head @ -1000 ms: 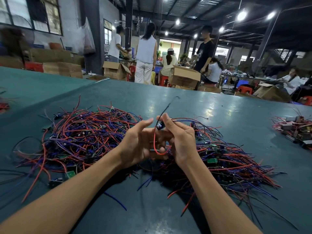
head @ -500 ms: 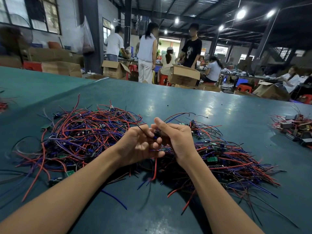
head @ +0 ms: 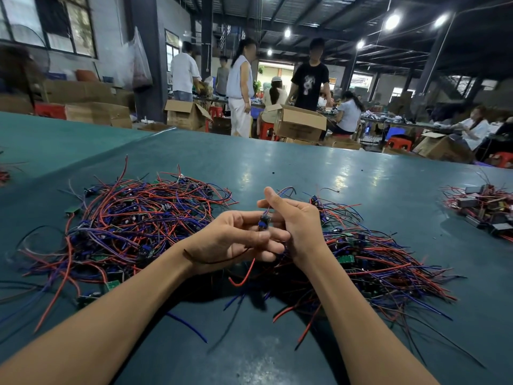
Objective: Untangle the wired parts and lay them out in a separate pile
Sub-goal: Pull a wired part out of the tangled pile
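Between my two hands is one small wired part, a dark blue component with red, blue and black leads. My left hand holds it from the left, thumb and fingers curled round it; a black lead loops across that wrist and a red lead hangs below. My right hand pinches the upper blue and red wires. A big tangle of red, blue and purple wired parts lies on the left of the green table. Another pile lies on the right, behind my right hand.
A third heap of wires and dark boxes sits at the far right edge of the table. Loose wire ends lie between my forearms. Beyond the table stand people and open cardboard boxes.
My hands have drawn slightly apart and the blue part now shows between them. The black lead that stuck up earlier now loops down across my left wrist; the red lead hangs lower.
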Tool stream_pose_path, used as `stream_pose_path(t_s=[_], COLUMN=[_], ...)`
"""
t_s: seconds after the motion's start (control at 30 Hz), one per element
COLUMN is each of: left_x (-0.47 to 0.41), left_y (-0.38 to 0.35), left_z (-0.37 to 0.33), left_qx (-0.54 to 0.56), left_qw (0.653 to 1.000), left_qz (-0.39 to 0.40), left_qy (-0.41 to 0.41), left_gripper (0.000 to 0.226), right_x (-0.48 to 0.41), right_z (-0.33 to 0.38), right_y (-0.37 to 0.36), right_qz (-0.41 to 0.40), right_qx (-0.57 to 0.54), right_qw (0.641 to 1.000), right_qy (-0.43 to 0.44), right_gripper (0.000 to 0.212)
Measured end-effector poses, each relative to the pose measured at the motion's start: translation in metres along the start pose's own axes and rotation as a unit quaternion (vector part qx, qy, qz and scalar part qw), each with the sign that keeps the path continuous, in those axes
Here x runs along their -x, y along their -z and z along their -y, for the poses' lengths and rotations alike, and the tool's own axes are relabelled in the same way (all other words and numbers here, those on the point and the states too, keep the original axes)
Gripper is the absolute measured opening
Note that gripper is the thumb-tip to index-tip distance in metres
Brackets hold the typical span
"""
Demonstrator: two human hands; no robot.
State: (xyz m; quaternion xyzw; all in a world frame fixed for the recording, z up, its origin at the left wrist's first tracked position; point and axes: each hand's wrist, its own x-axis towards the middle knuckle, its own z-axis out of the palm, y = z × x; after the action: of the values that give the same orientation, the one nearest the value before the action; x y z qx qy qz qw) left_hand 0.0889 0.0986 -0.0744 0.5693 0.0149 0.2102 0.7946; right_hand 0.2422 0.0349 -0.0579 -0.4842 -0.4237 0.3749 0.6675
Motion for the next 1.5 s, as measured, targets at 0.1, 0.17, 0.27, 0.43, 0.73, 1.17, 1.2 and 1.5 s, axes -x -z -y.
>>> stream_pose_path(t_s=[0.1,0.17,0.27,0.43,0.73,1.17,1.2,1.5], left_x=[-0.005,-0.005,-0.004,-0.005,-0.001,0.002,0.002,-0.006], left_y=[-0.002,-0.002,-0.005,-0.01,-0.015,-0.029,-0.028,-0.014], left_z=[0.003,0.002,0.002,0.001,0.001,0.004,0.003,0.004], left_qx=[-0.003,-0.027,-0.062,-0.064,-0.102,-0.123,-0.122,0.002], left_qw=[0.999,0.996,0.992,0.989,0.988,0.991,0.991,0.998], left_qz=[-0.039,-0.073,-0.096,-0.124,-0.119,0.027,0.03,-0.066], left_qy=[-0.031,-0.047,-0.054,-0.048,-0.002,0.052,0.051,0.011], left_gripper=[0.024,0.022,0.022,0.031,0.028,0.033,0.033,0.04], right_x=[-0.002,-0.003,-0.005,-0.007,-0.006,-0.019,-0.019,-0.013], right_z=[-0.001,-0.001,-0.002,-0.002,0.001,-0.001,-0.001,0.006], right_y=[0.001,0.0,0.0,0.001,0.004,0.024,0.023,0.018], right_qz=[0.022,0.038,0.04,0.02,-0.011,-0.179,-0.181,-0.181], right_qx=[0.007,0.011,0.031,0.051,0.032,0.018,0.017,-0.082], right_qw=[1.0,0.999,0.998,0.998,0.999,0.982,0.982,0.978], right_qy=[-0.008,-0.017,-0.023,-0.023,0.011,0.053,0.06,0.062], right_gripper=[0.041,0.04,0.033,0.026,0.018,0.011,0.012,0.027])
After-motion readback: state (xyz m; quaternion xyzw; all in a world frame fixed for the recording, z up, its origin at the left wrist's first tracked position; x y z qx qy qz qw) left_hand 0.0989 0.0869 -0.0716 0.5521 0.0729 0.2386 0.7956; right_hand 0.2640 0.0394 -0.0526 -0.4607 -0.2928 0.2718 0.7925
